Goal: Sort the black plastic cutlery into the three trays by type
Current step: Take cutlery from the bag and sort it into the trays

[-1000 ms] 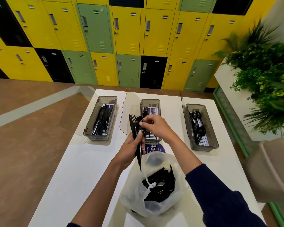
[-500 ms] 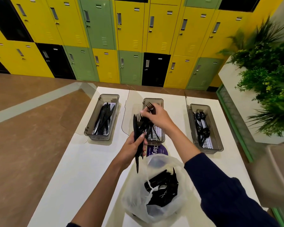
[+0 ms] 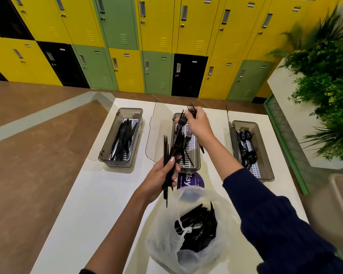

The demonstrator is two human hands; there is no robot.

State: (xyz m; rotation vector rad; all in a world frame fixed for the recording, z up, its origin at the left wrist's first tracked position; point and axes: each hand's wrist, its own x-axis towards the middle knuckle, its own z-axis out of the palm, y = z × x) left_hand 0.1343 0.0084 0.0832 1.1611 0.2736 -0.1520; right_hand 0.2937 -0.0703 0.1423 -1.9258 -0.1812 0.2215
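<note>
where bag (image 3: 162, 234) overlaps sticker (image 3: 194, 179), held cutlery (image 3: 166, 149) partly screens middle tray (image 3: 192, 169).

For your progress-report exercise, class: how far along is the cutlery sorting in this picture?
Done: some cutlery already lies in the left tray, forks in the middle tray, spoons in the right tray. In hand: the right hand holds more forks above the middle tray; the left hand grips a bundle. Left: that bundle and the pile in the plastic bag.
</note>
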